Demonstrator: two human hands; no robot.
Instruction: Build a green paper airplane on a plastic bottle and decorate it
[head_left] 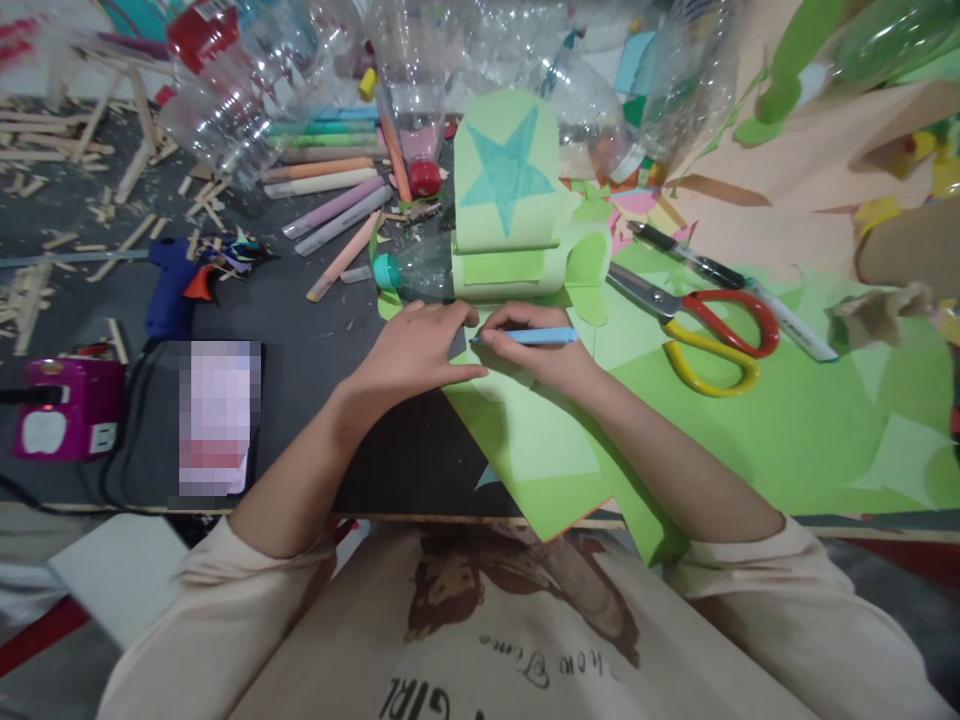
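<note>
My right hand (536,345) is closed around a light blue marker (551,337), its tip pointing left at a pale green paper sheet (551,430). On the left edge of that paper lies my left hand (427,345), thumb and fingers spread apart. Just beyond both hands, a clear plastic bottle (427,268) with a teal cap (386,271) lies on its side, wrapped in light green paper. A rounded paper piece (506,170) bearing a blue star stands up from it. What the marker tip has drawn is too small to make out.
Red-and-yellow-handled scissors (690,310) and a black pen (686,253) lie to the right on green paper (817,430). On the left are a blue glue gun (171,285), a phone (217,415) and a purple box (71,408). Markers (334,205), wood sticks and plastic bottles (240,110) crowd the back.
</note>
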